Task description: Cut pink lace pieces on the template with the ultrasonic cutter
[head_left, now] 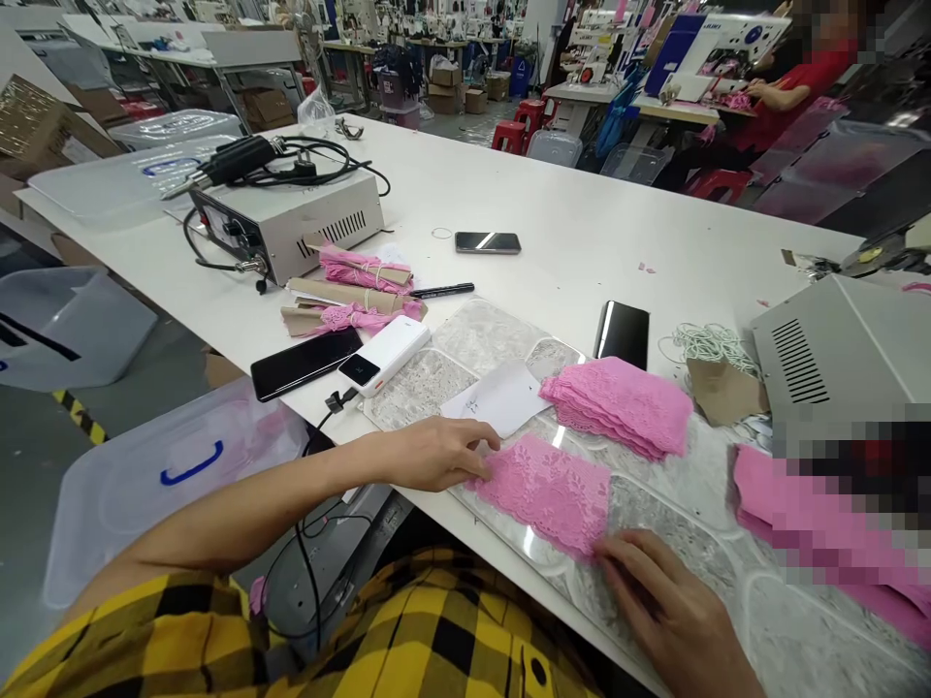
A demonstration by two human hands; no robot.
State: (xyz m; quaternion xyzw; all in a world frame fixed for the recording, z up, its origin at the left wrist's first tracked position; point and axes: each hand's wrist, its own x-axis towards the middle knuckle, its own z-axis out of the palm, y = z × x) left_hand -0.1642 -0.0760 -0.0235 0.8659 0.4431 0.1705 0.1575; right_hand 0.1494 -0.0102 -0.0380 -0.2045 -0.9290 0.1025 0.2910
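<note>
A flat piece of pink lace fabric (547, 492) lies on the grey marbled mat (655, 514) in front of me. At its left end, the thumb and fingers of my left hand (436, 454) pinch the edge. My right hand (665, 591) has its fingertips closed on the lower right corner. Just beyond the piece sits a stack of pink lace pieces (618, 402), several layers thick. A white paper (498, 399) with handwriting is beside the stack, partly under it.
Left are a white power bank (384, 355), a black phone (306, 364), tied pink lace bundles (356, 315) and a grey control box (312, 218). Beyond lie a phone (487, 243) and a dark glossy object (622, 334). Right are pink fabric (800, 514) and another grey box (844, 339).
</note>
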